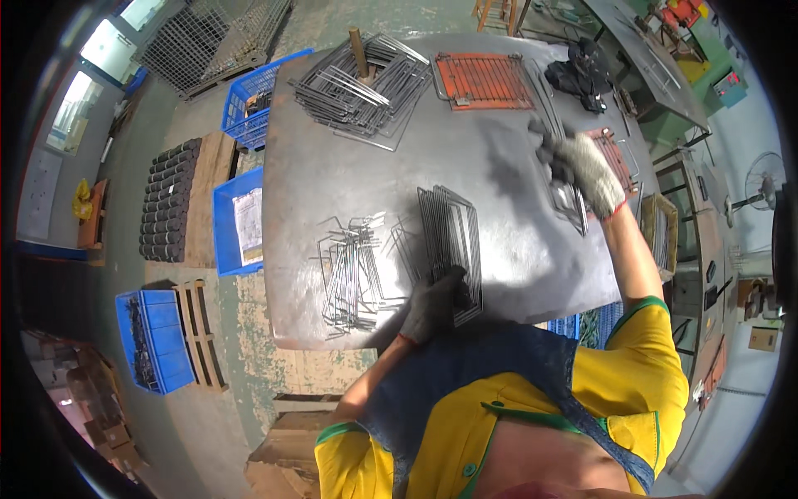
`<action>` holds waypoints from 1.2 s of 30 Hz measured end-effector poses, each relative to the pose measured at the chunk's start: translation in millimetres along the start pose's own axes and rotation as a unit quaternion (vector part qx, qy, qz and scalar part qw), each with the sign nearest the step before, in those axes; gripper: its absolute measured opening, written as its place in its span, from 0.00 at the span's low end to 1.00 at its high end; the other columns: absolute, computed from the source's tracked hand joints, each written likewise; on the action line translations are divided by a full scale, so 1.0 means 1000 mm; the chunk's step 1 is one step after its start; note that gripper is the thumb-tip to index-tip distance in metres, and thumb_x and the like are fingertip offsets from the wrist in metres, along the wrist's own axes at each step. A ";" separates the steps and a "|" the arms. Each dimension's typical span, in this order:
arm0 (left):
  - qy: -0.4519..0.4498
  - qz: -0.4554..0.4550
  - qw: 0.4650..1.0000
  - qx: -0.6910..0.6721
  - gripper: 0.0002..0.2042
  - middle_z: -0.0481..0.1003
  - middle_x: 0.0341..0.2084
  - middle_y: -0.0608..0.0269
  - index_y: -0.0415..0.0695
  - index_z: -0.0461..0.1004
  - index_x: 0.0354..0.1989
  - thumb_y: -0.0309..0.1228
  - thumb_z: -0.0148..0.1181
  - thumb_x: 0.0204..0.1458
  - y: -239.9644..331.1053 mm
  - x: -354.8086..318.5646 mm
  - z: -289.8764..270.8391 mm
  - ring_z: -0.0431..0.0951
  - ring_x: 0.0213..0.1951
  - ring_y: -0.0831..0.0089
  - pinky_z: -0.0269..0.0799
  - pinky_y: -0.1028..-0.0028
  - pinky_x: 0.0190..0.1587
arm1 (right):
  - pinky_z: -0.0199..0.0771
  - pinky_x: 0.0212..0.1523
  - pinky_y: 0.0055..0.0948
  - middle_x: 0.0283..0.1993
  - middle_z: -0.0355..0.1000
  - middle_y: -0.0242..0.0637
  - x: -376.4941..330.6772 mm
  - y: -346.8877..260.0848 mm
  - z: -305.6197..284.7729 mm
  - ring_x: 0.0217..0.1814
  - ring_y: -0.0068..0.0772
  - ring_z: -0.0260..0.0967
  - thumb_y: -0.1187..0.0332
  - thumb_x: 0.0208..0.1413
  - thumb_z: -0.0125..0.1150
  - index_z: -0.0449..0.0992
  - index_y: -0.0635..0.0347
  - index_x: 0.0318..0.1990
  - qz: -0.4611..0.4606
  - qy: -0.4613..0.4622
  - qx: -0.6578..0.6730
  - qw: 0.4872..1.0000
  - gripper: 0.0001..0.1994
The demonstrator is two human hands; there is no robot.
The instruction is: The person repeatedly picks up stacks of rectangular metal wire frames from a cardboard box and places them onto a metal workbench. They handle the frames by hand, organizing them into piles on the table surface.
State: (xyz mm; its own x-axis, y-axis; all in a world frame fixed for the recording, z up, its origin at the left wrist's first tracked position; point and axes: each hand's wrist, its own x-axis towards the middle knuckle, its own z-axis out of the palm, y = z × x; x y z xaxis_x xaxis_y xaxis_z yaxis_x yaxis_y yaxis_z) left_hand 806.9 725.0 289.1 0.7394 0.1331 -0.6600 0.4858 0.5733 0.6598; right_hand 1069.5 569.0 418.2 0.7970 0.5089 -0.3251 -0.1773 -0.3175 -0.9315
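A stack of rectangular bent-wire frames (450, 237) stands on edge near the front of the metal table. My left hand (434, 306), in a dark grey glove, is closed around the lower end of that stack. Over the table's right side, my right hand (582, 166) wears a pale glove with dark fingertips. Its fingers curl over thin metal wires (572, 206) that look like a wire frame; the hand hides part of them. Left of the upright stack lies a loose, tangled pile of wire pieces (353, 270).
At the table's (332, 175) far side, more wire frames (366, 87) surround an upright post (358, 51). An orange jig (485, 81) lies beside them, a second orange jig (613, 158) near my right hand. A black object (579, 73) sits behind. Blue crates (241, 220) stand left.
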 end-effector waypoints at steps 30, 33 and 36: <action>-0.056 -0.165 0.984 -0.019 0.14 0.72 0.21 0.68 0.43 0.74 0.35 0.42 0.61 0.54 0.039 0.053 -0.061 0.71 0.23 0.78 0.65 0.78 0.27 | 0.74 0.46 0.37 0.40 0.77 0.51 0.426 0.070 0.164 0.44 0.43 0.76 0.55 0.56 0.56 0.74 0.71 0.47 0.052 0.068 -0.101 0.991 0.23; -0.092 0.125 0.984 0.082 0.15 0.74 0.25 0.65 0.42 0.72 0.45 0.39 0.60 0.55 -0.001 0.066 -0.069 0.75 0.28 0.77 0.70 0.77 0.31 | 0.71 0.51 0.42 0.46 0.74 0.57 0.347 0.014 0.171 0.52 0.55 0.72 0.53 0.54 0.54 0.73 0.67 0.51 -0.066 0.044 -0.416 0.906 0.25; -0.129 0.180 0.960 0.172 0.18 0.75 0.27 0.62 0.42 0.71 0.51 0.37 0.61 0.55 0.012 0.060 -0.057 0.77 0.32 0.75 0.73 0.75 0.36 | 0.70 0.50 0.42 0.41 0.76 0.50 0.270 0.029 0.118 0.46 0.52 0.74 0.56 0.55 0.54 0.73 0.60 0.51 -0.244 0.126 -0.263 0.925 0.21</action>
State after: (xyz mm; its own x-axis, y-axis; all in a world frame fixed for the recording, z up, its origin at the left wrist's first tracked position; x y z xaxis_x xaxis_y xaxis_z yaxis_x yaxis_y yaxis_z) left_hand 830.7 786.4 237.1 0.9574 0.0419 -0.2858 0.2701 0.2214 0.9370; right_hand 1211.4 791.9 284.1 0.8287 0.5134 0.2230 0.4920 -0.4781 -0.7276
